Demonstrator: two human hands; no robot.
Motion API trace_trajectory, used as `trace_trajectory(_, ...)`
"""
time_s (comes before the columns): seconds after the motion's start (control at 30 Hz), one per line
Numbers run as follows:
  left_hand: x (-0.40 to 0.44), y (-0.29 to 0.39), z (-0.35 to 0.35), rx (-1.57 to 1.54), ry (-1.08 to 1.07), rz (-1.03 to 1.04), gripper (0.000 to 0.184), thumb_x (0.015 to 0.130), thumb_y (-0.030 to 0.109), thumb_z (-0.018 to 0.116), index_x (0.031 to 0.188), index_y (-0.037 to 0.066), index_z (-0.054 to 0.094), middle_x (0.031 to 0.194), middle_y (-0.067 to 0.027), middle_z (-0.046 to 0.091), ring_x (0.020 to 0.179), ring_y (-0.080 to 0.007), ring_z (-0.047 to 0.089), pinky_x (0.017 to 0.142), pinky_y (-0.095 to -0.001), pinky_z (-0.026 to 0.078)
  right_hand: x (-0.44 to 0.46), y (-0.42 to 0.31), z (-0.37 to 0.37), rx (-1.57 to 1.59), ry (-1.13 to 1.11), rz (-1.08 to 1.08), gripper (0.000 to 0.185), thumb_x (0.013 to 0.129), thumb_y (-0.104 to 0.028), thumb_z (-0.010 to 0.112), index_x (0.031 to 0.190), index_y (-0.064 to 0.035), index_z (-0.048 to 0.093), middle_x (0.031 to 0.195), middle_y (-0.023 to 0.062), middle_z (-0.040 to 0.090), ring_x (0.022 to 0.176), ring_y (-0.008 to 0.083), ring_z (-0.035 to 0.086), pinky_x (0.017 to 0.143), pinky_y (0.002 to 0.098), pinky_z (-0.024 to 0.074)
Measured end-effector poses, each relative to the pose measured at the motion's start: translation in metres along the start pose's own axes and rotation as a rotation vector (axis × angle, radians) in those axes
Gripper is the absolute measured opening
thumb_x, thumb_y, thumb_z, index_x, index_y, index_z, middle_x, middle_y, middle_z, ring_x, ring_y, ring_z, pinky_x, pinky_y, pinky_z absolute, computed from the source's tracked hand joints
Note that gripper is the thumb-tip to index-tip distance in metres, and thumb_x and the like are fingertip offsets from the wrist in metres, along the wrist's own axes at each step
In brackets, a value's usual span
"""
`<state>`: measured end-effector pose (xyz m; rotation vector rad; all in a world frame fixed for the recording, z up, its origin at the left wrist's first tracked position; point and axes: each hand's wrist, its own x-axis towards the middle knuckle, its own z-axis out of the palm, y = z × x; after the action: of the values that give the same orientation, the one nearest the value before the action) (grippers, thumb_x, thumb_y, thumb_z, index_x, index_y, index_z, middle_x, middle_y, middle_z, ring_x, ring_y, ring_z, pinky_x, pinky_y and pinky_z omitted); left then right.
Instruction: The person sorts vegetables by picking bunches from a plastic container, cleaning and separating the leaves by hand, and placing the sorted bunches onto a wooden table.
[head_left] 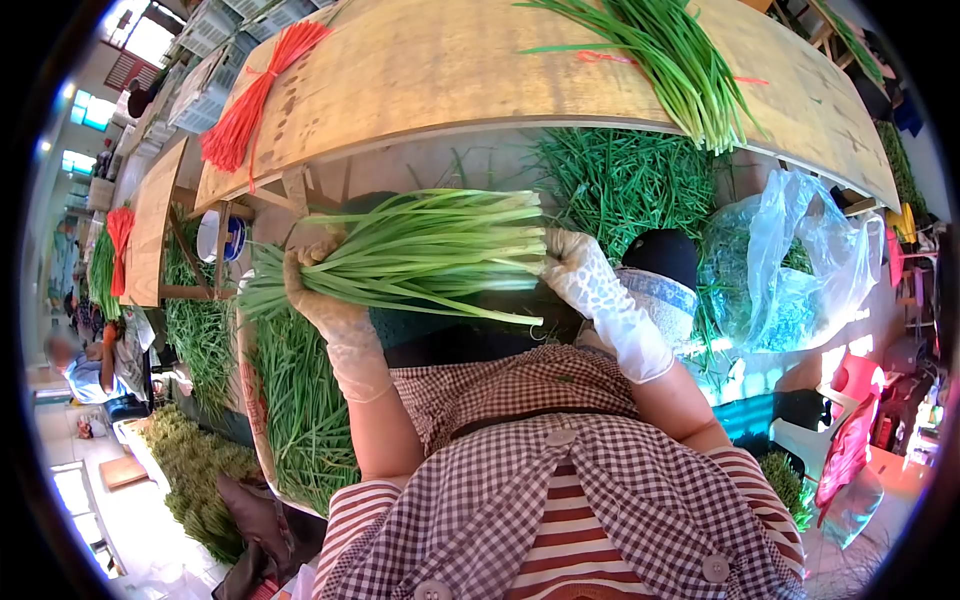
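A loose bunch of long green stalks (430, 250) lies sideways in front of my body, pale cut ends to the right and leaf tips to the left. My left hand (325, 290), in a stained whitish glove, is wrapped round the leafy end. At the cut ends is my right hand (575, 262), in a patterned white glove, its fingers closed against the stalks and partly hidden. Beyond them, another green bunch (680, 75) rests on the wooden table (430, 70) over a red tie. A bundle of red ties (262, 100) lies at the table's left end.
Loose greens (630, 185) are heaped under the table. A clear plastic bag (800, 265) stands at the right. More greens fill a container (300, 420) at my left. A co-worker (95, 370) is at the far left. A red-draped chair (850, 420) stands right.
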<state>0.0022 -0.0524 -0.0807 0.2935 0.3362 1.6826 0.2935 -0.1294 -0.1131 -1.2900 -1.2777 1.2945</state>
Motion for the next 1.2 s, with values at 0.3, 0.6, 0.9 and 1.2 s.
trace_trajectory(0.3,-0.001,-0.006,0.013,-0.048,-0.119,-0.038,0.018,0.089,0.02,0.055,0.08,0.005,0.056,0.088,-0.0076,0.061,0.093,-0.025,0.058,0.109,-0.0501,0.033,-0.012,-0.025,0.013,0.109,-0.034,0.125,0.031,0.076,-0.001,0.074,0.107,0.001,0.068,0.105,0.0085,0.069,0.089,0.0099,0.062,0.084,0.0246,0.05)
trace_trajectory(0.6,0.007,0.002,-0.025,-0.093,0.187,-0.115,0.025,0.091,0.026,0.046,0.092,0.007,0.062,0.098,-0.0097,0.067,0.103,-0.0321,0.06,0.093,-0.0589,0.044,-0.014,-0.027,0.012,0.315,-0.014,0.157,0.024,0.082,-0.008,0.072,0.103,0.0023,0.068,0.095,0.0094,0.07,0.086,0.0111,0.063,0.08,0.0237,0.0502)
trace_trajectory(0.9,-0.001,-0.01,-0.002,-0.013,0.24,-0.058,0.02,0.091,0.025,0.05,0.08,0.009,0.057,0.082,-0.0044,0.064,0.085,-0.0236,0.061,0.088,-0.0483,0.049,-0.014,-0.011,0.016,0.384,0.104,0.068,0.023,0.083,-0.007,0.069,0.104,0.0032,0.066,0.094,0.0102,0.069,0.086,0.0111,0.062,0.082,0.0236,0.0491)
trace_trajectory(1.2,0.003,-0.008,-0.002,-0.064,0.139,-0.021,0.022,0.088,0.02,0.057,0.069,0.009,0.052,0.065,-0.002,0.054,0.073,-0.0178,0.054,0.088,-0.0371,0.046,0.009,-0.001,-0.025,0.535,0.318,0.224,0.02,0.084,-0.005,0.068,0.103,-0.0037,0.063,0.099,0.009,0.066,0.101,0.016,0.06,0.087,0.027,0.0523)
